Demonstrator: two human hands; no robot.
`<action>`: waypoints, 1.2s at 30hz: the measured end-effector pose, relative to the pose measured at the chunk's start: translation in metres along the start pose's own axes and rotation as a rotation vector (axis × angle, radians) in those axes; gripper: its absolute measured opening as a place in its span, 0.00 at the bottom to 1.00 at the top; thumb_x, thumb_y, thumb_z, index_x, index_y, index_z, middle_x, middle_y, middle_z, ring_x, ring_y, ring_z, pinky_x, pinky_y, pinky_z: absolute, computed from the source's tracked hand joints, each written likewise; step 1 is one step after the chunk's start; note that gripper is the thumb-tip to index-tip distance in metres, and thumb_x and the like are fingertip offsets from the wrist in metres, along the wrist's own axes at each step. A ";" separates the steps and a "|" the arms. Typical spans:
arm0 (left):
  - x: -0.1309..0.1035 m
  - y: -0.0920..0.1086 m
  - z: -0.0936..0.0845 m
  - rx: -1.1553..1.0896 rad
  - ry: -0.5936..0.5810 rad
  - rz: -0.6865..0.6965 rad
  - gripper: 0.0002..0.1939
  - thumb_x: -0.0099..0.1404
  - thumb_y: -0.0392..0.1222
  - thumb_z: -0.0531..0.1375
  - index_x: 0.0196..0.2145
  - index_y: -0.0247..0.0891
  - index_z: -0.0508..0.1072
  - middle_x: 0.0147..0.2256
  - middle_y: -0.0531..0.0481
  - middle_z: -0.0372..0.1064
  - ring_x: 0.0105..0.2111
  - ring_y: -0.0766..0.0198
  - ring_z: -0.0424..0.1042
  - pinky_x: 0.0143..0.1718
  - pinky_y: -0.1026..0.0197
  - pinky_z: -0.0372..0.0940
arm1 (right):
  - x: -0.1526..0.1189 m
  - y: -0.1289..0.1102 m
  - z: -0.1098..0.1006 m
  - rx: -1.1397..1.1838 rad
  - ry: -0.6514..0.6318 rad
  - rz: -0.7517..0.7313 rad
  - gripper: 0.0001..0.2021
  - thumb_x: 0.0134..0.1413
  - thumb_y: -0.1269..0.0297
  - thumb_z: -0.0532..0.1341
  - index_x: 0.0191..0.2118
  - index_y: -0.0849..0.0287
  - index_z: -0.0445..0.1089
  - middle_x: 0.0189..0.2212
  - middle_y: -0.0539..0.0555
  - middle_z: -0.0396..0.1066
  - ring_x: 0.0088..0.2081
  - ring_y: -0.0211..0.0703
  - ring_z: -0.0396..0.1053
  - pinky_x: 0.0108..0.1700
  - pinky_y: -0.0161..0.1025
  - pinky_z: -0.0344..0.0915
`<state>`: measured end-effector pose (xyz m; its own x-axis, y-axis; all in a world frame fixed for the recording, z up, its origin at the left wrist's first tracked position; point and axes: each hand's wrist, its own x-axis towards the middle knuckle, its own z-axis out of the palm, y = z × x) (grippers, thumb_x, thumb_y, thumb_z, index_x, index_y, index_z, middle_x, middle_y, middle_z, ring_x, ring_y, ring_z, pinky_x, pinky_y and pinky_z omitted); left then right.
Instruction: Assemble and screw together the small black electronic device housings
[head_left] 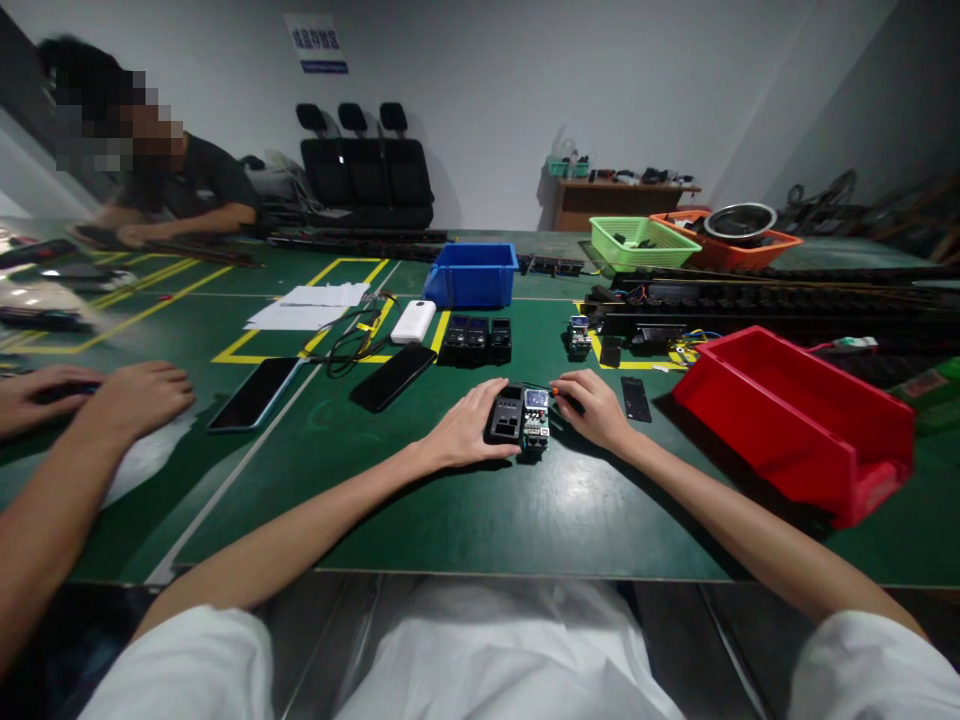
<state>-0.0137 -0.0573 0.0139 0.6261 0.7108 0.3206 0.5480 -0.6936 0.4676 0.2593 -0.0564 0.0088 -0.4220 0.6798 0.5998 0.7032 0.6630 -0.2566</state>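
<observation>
L hand (pixel 480 425) grips 1 blk casing (pixel 509 408), 1 circuit board (pixel 536 418) just beside it, both nr tabletop (pixel 450 525) front edge; R hand (pixel 594 408) pinches 1 sm. orange-tipped item (pixel 555 391). 3 blk boxes (pixel 477 342) & 1 blue bin (pixel 474 278) farther fr. that edge; 1 red bin (pixel 776 430) on R.

black plastic casing (pixel 508 410) (rather matt)

Red bin (pixel 765 435), blue bin (pixel 472 290), green basket (pixel 646 256) beyond

One view from the person's head, facing forward and down, near the green worktable (pixel 450 525), white shirt (pixel 487 655) at the bottom, grey wall (pixel 480 90) (far off) up top
</observation>
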 end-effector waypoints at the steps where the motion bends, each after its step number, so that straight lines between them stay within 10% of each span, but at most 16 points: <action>1: 0.000 -0.001 0.001 -0.013 -0.002 -0.006 0.54 0.52 0.62 0.65 0.67 0.40 0.45 0.65 0.38 0.51 0.65 0.48 0.54 0.66 0.43 0.53 | -0.001 -0.004 0.000 0.000 -0.006 0.000 0.14 0.63 0.64 0.55 0.51 0.55 0.70 0.46 0.60 0.71 0.47 0.52 0.68 0.49 0.51 0.66; 12: -0.003 -0.004 0.007 -0.205 0.049 -0.106 0.56 0.49 0.60 0.68 0.66 0.39 0.46 0.64 0.36 0.54 0.64 0.48 0.58 0.65 0.44 0.55 | -0.013 -0.043 -0.001 0.048 -0.101 0.084 0.24 0.62 0.53 0.57 0.61 0.54 0.61 0.55 0.61 0.67 0.55 0.56 0.65 0.56 0.55 0.63; 20: -0.002 -0.005 0.010 -0.228 0.064 -0.110 0.56 0.47 0.59 0.70 0.65 0.40 0.49 0.63 0.38 0.54 0.63 0.47 0.57 0.65 0.43 0.55 | -0.012 -0.040 0.000 0.027 -0.154 0.029 0.47 0.37 0.37 0.69 0.60 0.58 0.58 0.56 0.65 0.67 0.55 0.64 0.65 0.57 0.60 0.57; 24: -0.002 -0.005 0.010 -0.329 0.077 -0.115 0.56 0.46 0.56 0.71 0.65 0.39 0.50 0.63 0.36 0.53 0.64 0.46 0.56 0.65 0.43 0.53 | -0.014 -0.040 0.001 0.042 -0.129 0.042 0.43 0.39 0.42 0.70 0.59 0.58 0.59 0.55 0.64 0.67 0.56 0.63 0.65 0.56 0.60 0.59; 36: 0.002 0.022 0.007 -1.289 0.231 -0.390 0.49 0.51 0.42 0.71 0.65 0.45 0.50 0.63 0.40 0.56 0.60 0.50 0.63 0.61 0.46 0.60 | -0.015 -0.042 -0.007 0.119 0.038 -0.059 0.46 0.41 0.47 0.71 0.63 0.54 0.53 0.60 0.65 0.61 0.60 0.62 0.61 0.58 0.61 0.61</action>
<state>0.0035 -0.0721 0.0192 0.3755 0.9248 0.0616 -0.3143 0.0646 0.9471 0.2398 -0.0962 0.0157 -0.4370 0.6275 0.6444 0.6040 0.7356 -0.3067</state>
